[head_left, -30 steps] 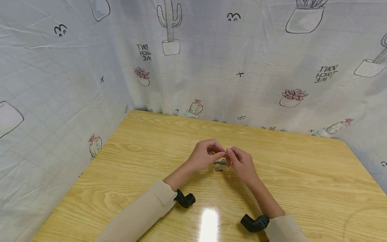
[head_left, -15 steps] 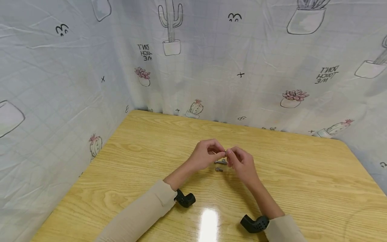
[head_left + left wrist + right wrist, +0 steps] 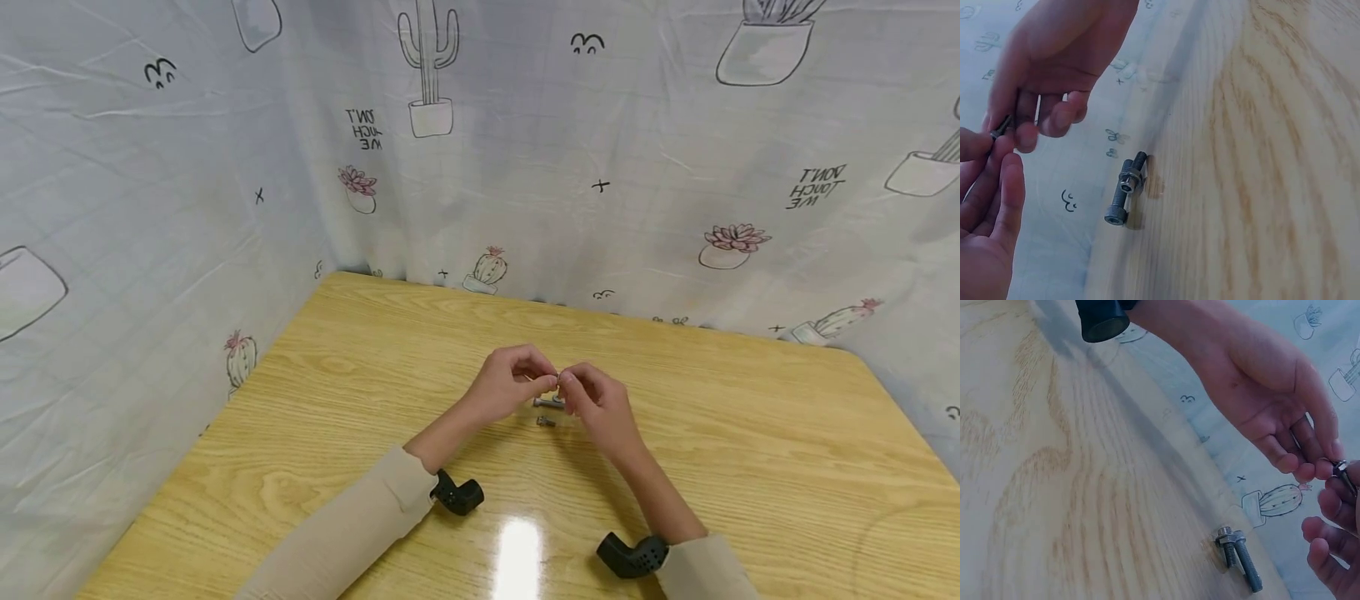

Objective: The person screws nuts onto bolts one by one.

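Observation:
Both hands meet over the table. My left hand (image 3: pixel 504 385) pinches one end of a small metal bolt (image 3: pixel 1345 477) between thumb and fingertips. My right hand (image 3: pixel 600 408) pinches the same bolt from the other side. Fingertips cover most of it; in the left wrist view a dark, thin shank (image 3: pixel 1002 127) shows between the hands. Below them lies a long socket-head bolt (image 3: pixel 550 403), and nearer me a shorter bolt (image 3: pixel 546 422). A nut or collar (image 3: pixel 1229 539) sits around the shorter bolt near its head.
The wood-grain table (image 3: pixel 390 367) extends around the hands. A pale curtain with cactus drawings (image 3: pixel 525 150) hangs behind it and on the left. Black wrist mounts (image 3: pixel 459 493) sit on both forearms.
The fingertips have shifted slightly around the held bolt, and less of it shows between them. The bolts on the table lie as before. The head view has drifted a little.

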Tool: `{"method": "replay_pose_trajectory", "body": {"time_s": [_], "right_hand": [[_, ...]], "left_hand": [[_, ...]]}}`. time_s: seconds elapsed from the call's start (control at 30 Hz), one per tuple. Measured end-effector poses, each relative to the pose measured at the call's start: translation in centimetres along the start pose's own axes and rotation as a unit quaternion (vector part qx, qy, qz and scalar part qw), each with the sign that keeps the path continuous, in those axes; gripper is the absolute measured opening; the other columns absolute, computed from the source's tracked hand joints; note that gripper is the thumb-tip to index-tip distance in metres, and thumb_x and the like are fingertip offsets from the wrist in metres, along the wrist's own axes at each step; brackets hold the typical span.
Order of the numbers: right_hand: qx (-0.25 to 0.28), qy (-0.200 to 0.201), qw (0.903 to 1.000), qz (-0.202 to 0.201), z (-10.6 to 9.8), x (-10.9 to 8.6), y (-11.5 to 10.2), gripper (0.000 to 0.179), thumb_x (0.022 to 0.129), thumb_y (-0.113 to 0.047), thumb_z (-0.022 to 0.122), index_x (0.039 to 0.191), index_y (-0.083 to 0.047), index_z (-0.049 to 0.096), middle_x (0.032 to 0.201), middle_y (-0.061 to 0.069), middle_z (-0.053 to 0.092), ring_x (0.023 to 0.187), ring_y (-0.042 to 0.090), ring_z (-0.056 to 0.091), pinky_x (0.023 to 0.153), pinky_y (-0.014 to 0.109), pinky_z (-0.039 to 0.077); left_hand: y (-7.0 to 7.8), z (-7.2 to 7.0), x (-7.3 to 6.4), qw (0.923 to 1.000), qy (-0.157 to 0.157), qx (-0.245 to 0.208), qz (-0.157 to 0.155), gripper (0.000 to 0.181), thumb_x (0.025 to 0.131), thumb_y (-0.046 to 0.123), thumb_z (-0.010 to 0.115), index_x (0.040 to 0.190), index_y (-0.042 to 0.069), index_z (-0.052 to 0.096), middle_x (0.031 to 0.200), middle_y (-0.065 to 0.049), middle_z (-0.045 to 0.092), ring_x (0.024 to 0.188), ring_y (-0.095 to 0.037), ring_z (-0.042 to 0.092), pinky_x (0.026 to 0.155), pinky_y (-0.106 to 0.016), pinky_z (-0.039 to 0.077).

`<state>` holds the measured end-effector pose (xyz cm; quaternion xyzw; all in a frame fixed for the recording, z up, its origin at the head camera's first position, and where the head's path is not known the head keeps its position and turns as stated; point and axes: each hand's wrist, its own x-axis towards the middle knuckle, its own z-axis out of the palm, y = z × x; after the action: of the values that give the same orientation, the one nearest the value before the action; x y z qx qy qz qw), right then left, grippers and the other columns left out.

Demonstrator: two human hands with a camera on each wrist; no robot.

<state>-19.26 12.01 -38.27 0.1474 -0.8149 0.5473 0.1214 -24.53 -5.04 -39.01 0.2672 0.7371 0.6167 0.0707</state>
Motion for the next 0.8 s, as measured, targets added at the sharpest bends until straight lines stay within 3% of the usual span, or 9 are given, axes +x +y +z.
{"method": "replay_pose_trajectory", "body": {"time_s": [0.13,0.37,0.43,0.67,0.8], "right_hand": [[-0.007,-0.006,0.9999,0.013,0.2,0.1,-0.5,0.027,0.103,-0.011,0.045,0.086,0.004,0.058,0.067,0.023,0.053,0.059,0.034,0.050,0.054,0.031,0.047],[-0.009,0.009,0.9990,-0.043,0.5,-0.1,-0.1,0.012,0.096,0.001,0.055,0.106,0.005,0.058,0.091,0.016,0.062,0.061,0.025,0.056,0.053,0.026,0.048],[-0.012,0.011,0.9986,-0.050,0.6,0.0,0.8,0.012,0.095,0.002,0.055,0.107,0.003,0.059,0.088,0.018,0.062,0.060,0.021,0.056,0.052,0.024,0.046],[-0.001,-0.017,0.9998,-0.004,0.7,0.5,2.8,0.019,0.104,-0.013,0.042,0.096,-0.002,0.055,0.066,0.012,0.050,0.055,0.015,0.046,0.052,0.026,0.041],[-0.011,-0.012,0.9997,-0.020,0.7,0.3,2.4,0.013,0.102,-0.009,0.046,0.103,0.000,0.055,0.077,0.013,0.056,0.058,0.025,0.050,0.053,0.024,0.043]], "left_hand": [[-0.2,0.2,0.0,0.9999,-0.003,0.009,0.011,0.007,0.091,0.012,0.067,0.096,0.007,0.069,0.097,-0.010,0.069,0.085,-0.011,0.067,0.074,-0.022,0.056],[-0.1,0.1,0.0,0.9996,0.027,-0.006,0.004,0.006,0.091,0.011,0.067,0.095,0.007,0.068,0.094,-0.011,0.071,0.082,-0.013,0.067,0.074,-0.024,0.056],[-0.1,0.1,0.0,0.9996,0.026,-0.011,0.001,0.006,0.092,0.012,0.067,0.096,0.007,0.068,0.095,-0.012,0.070,0.082,-0.014,0.068,0.074,-0.024,0.056],[0.0,0.1,0.0,0.9999,0.004,-0.006,0.009,0.008,0.091,0.012,0.067,0.097,0.006,0.067,0.097,-0.013,0.069,0.086,-0.018,0.068,0.075,-0.022,0.056],[0.0,0.1,-0.1,0.9999,0.003,-0.004,0.011,0.008,0.092,0.012,0.066,0.097,0.006,0.068,0.097,-0.013,0.069,0.085,-0.017,0.068,0.074,-0.021,0.055]]}}
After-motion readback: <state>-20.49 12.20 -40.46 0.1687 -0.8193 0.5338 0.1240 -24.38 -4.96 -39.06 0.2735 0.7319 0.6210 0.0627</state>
